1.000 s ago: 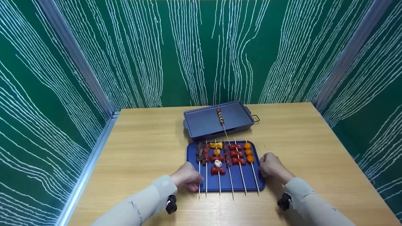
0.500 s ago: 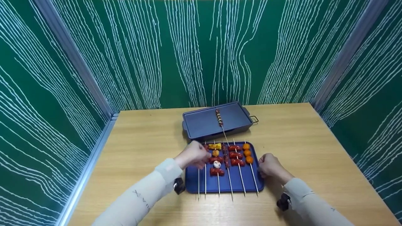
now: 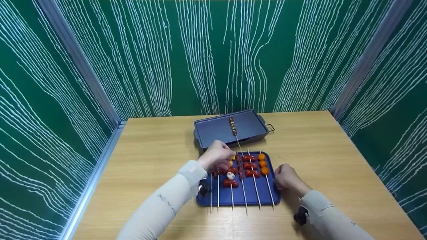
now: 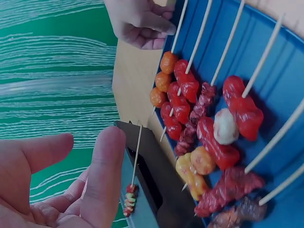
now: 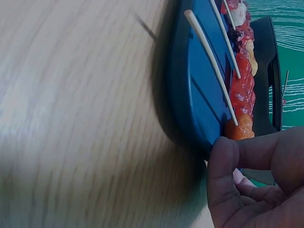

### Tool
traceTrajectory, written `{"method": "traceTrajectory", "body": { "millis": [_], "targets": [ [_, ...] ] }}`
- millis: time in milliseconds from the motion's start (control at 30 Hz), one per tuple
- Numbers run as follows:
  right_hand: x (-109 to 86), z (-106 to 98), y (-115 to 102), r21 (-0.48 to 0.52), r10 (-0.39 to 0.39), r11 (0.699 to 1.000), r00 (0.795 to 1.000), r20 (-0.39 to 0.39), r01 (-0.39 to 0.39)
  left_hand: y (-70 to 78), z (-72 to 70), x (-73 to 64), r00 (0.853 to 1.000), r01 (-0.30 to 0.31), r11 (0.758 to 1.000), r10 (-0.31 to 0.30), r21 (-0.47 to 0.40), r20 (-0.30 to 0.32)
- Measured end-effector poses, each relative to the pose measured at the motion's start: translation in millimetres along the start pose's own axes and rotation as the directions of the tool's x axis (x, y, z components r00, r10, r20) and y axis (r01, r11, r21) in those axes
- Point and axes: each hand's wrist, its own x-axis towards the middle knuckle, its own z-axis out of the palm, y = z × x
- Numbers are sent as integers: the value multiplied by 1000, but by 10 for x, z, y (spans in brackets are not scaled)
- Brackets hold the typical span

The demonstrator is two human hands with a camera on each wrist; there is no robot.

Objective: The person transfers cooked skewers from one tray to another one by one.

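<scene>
A blue tray [image 3: 239,197] holds several food skewers side by side. My left hand [image 3: 217,156] hovers over its far left part, hiding some of the food. In the left wrist view the left thumb and forefinger stand apart with nothing between them. My right hand [image 3: 289,180] pinches the tray's right edge, seen closely in the right wrist view. Beside it lies a skewer of orange balls [image 3: 263,163], then a red sausage skewer [image 3: 252,165] and a meat skewer [image 3: 240,169]. Further left are a mixed skewer [image 3: 230,183], a reddish meat skewer [image 4: 228,191] and a dark meat skewer [image 4: 244,211].
Behind the tray stands a dark grill pan [image 3: 213,132] with a wire handle [image 3: 271,127] at its right. One vegetable-and-meat skewer [image 3: 233,126] lies on it, its stick reaching over the front rim towards the tray. Green walls with white lines enclose the wooden table [image 3: 160,150].
My left hand has left the tray's near left edge and moved up and to the right over the food. The right hand stays at the tray's right edge.
</scene>
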Motion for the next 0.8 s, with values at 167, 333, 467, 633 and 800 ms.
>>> {"method": "traceTrajectory", "body": {
  "millis": [167,333,467,633,800],
  "targets": [
    [-10,-2,-4,-4,-17,1000,1000,-8,17,-54,106,115,1000,10,1000,-10,-20,-14],
    [-19,4,-8,-2,-16,1000,1000,-5,16,-129,164,231,1000,-7,999,6,-54,-30],
    [-15,13,-6,1,-2,1000,1000,-1,2,-209,195,335,1000,-20,993,18,-117,-18],
    [5,6,5,-22,0,1000,1000,-12,0,-278,206,462,1000,-22,977,25,-214,12],
    [-4,-1,-6,-13,-1,1000,1000,-15,1,-297,219,559,999,3,954,12,-301,48]
  ]
}}
